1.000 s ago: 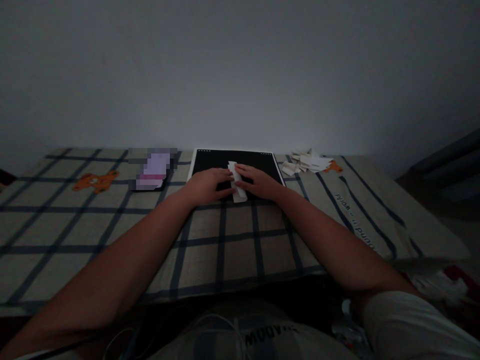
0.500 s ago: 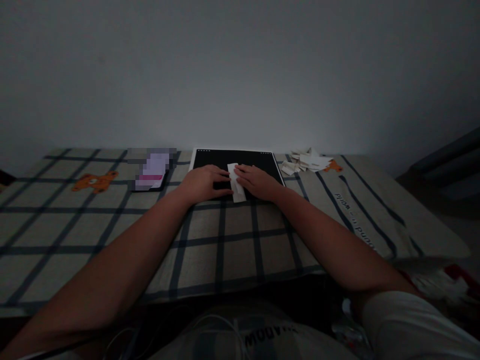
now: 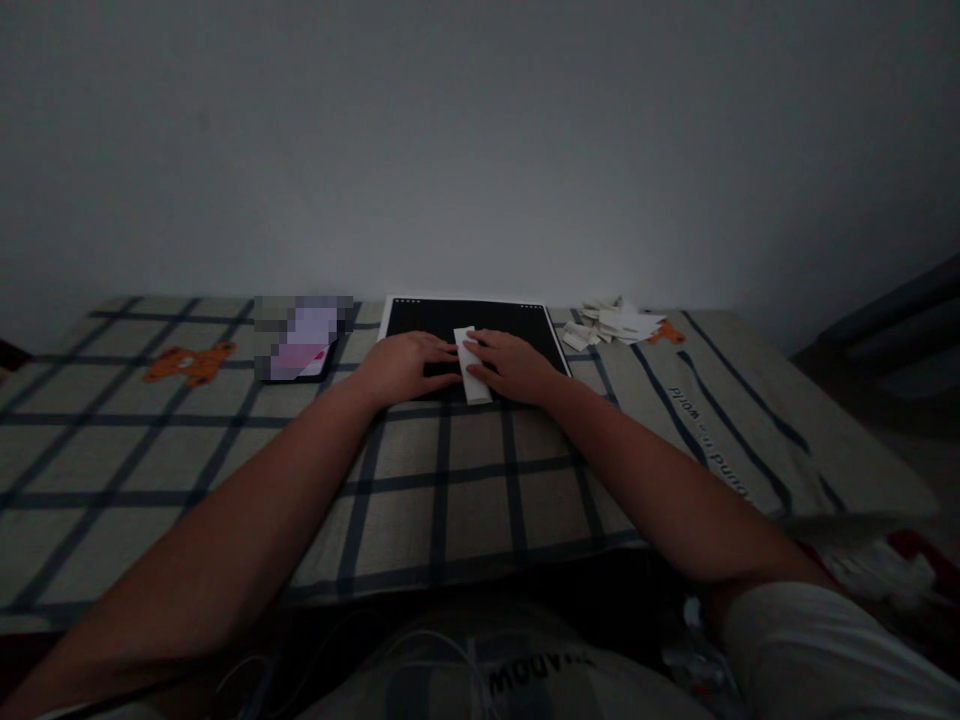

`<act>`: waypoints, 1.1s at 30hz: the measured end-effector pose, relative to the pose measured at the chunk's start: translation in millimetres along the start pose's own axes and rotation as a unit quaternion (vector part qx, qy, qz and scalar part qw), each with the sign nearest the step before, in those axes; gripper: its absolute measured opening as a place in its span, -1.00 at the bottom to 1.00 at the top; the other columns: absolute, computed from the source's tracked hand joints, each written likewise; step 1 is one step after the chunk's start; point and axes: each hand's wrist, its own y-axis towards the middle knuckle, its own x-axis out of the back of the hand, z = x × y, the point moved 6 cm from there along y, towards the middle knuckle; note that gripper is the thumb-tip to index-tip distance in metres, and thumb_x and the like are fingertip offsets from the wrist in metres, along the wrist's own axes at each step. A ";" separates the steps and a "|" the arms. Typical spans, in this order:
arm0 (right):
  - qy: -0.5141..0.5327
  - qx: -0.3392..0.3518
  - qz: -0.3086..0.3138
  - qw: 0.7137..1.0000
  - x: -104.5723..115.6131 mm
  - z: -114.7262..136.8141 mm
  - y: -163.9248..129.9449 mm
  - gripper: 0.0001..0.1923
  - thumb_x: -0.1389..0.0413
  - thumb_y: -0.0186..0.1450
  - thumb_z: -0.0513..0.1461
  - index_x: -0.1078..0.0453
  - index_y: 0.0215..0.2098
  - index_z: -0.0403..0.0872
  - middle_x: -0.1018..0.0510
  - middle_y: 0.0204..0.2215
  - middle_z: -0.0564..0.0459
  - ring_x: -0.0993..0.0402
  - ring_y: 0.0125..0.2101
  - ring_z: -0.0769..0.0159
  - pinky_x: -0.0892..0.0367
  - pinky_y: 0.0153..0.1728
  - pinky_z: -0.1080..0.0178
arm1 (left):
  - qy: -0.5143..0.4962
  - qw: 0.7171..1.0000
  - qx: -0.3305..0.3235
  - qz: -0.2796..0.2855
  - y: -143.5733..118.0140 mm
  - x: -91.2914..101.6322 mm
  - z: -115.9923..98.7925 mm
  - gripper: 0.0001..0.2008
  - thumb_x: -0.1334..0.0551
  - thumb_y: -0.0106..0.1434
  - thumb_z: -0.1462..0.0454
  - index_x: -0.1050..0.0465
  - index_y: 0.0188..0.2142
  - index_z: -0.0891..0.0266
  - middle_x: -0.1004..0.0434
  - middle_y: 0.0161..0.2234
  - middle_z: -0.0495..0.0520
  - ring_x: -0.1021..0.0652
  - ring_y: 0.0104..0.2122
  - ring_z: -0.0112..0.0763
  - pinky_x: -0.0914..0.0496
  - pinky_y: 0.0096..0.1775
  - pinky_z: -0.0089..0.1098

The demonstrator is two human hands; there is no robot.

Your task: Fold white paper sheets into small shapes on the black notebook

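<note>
Little has shifted: both hands still press the narrow white folded paper strip [image 3: 471, 366].

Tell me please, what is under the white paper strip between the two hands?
The white paper strip lies on a black board, which rests on the checked cloth. The left hand and right hand cover the board beside it.

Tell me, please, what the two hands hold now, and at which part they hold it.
A folded white paper strip, pressed flat on the black board. The left hand touches its left long edge, the right hand its right long edge; neither lifts it.
</note>
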 end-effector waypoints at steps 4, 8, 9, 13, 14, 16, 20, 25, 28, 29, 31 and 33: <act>0.010 0.003 -0.001 1.000 -2.0 -2.6 -0.3 -0.44 0.06 0.52 -0.06 -0.31 0.34 -0.19 -0.35 0.35 -0.21 -0.25 0.34 0.01 -0.17 0.33 -0.04 | 0.004 1.000 0.002 -0.008 -0.2 0.9 -0.3 -0.53 -0.19 0.36 0.02 -0.60 0.10 0.20 -0.62 0.09 0.16 -0.56 0.12 -0.08 -0.42 0.17 -0.11; 0.017 -0.001 0.010 1.000 -3.5 -3.8 -0.1 -0.43 0.07 0.51 -0.05 -0.29 0.36 -0.18 -0.32 0.37 -0.20 -0.23 0.35 0.01 -0.16 0.34 -0.05 | 0.000 1.000 -0.009 -0.010 0.3 2.7 -3.1 -0.55 -0.17 0.37 0.05 -0.60 0.09 0.23 -0.63 0.09 0.17 -0.56 0.12 -0.08 -0.42 0.17 -0.10; 0.016 -0.002 0.011 1.000 -3.5 -3.6 0.0 -0.43 0.07 0.51 -0.06 -0.29 0.36 -0.18 -0.32 0.37 -0.21 -0.23 0.35 0.01 -0.15 0.34 -0.05 | 0.001 1.000 -0.012 -0.010 0.5 3.0 -3.5 -0.55 -0.17 0.37 0.05 -0.60 0.09 0.23 -0.63 0.09 0.17 -0.56 0.12 -0.08 -0.42 0.17 -0.10; 0.009 -0.005 0.017 1.000 -3.4 -2.1 0.0 -0.43 0.06 0.52 -0.07 -0.28 0.36 -0.22 -0.33 0.35 -0.23 -0.21 0.36 0.01 -0.12 0.36 -0.03 | 0.007 1.000 -0.021 -0.007 0.9 2.4 -3.9 -0.56 -0.17 0.38 0.06 -0.60 0.09 0.22 -0.63 0.07 0.16 -0.55 0.11 -0.09 -0.42 0.17 -0.09; 0.008 -0.006 0.018 1.000 -3.4 -1.8 -0.1 -0.42 0.06 0.52 -0.07 -0.27 0.36 -0.23 -0.33 0.36 -0.24 -0.21 0.36 0.02 -0.11 0.37 -0.02 | 0.008 1.000 -0.024 -0.008 1.0 2.2 -4.1 -0.57 -0.17 0.38 0.07 -0.60 0.09 0.21 -0.64 0.07 0.16 -0.55 0.11 -0.09 -0.42 0.17 -0.09; 0.007 -0.008 0.019 1.000 -3.4 -1.6 -0.4 -0.42 0.06 0.52 -0.06 -0.27 0.36 -0.23 -0.32 0.36 -0.24 -0.21 0.36 0.02 -0.10 0.37 -0.02 | 0.009 0.999 -0.029 -0.013 1.0 2.1 -4.9 -0.58 -0.18 0.38 0.08 -0.60 0.09 0.23 -0.64 0.06 0.18 -0.55 0.11 -0.08 -0.42 0.16 -0.08; 0.006 -0.007 0.018 1.000 -3.3 -1.5 -0.7 -0.43 0.06 0.52 -0.06 -0.27 0.36 -0.22 -0.32 0.36 -0.24 -0.21 0.36 0.02 -0.11 0.36 -0.03 | 0.015 0.999 -0.035 -0.023 1.0 2.1 -6.7 -0.58 -0.20 0.38 0.10 -0.60 0.08 0.28 -0.63 0.05 0.23 -0.53 0.09 -0.04 -0.43 0.15 -0.05; 0.005 -0.012 0.017 1.000 -4.4 -2.6 -0.8 -0.43 0.07 0.52 -0.06 -0.27 0.37 -0.19 -0.31 0.36 -0.23 -0.20 0.36 0.01 -0.12 0.36 -0.04 | 0.015 0.999 -0.035 -0.031 0.9 3.8 -5.8 -0.62 -0.19 0.39 0.10 -0.63 0.05 0.20 -0.58 0.11 0.22 -0.51 0.10 -0.03 -0.41 0.15 0.00; 0.002 -0.008 0.013 1.000 -5.1 -2.7 -0.8 -0.43 0.08 0.52 -0.05 -0.27 0.37 -0.17 -0.32 0.36 -0.20 -0.21 0.36 0.02 -0.13 0.35 -0.03 | 0.010 0.999 -0.036 -0.018 1.4 2.9 -4.6 -0.61 -0.18 0.40 0.10 -0.62 0.07 0.20 -0.60 0.09 0.21 -0.52 0.08 -0.04 -0.40 0.16 0.01; 0.001 -0.006 0.011 1.000 -5.2 -2.6 -0.8 -0.43 0.08 0.52 -0.04 -0.27 0.37 -0.16 -0.32 0.36 -0.19 -0.22 0.36 0.03 -0.13 0.35 -0.03 | 0.008 0.999 -0.037 -0.015 1.6 2.5 -4.3 -0.61 -0.17 0.40 0.11 -0.62 0.07 0.21 -0.61 0.09 0.20 -0.52 0.08 -0.04 -0.40 0.16 0.01; -0.002 -0.005 0.011 1.000 -5.3 -2.3 -0.7 -0.43 0.09 0.53 -0.04 -0.27 0.37 -0.16 -0.32 0.36 -0.18 -0.22 0.35 0.03 -0.13 0.35 -0.03 | 0.003 0.999 -0.035 -0.014 1.9 1.9 -3.5 -0.60 -0.18 0.39 0.11 -0.61 0.08 0.23 -0.61 0.09 0.21 -0.51 0.09 -0.04 -0.39 0.17 0.00; -0.006 -0.008 0.015 1.000 -5.3 -2.0 -0.6 -0.42 0.10 0.53 -0.04 -0.26 0.38 -0.18 -0.31 0.37 -0.19 -0.21 0.36 0.01 -0.13 0.35 -0.04 | -0.003 0.999 -0.032 -0.015 2.1 1.1 -2.4 -0.60 -0.19 0.38 0.11 -0.61 0.08 0.22 -0.61 0.09 0.20 -0.50 0.11 -0.04 -0.38 0.18 -0.02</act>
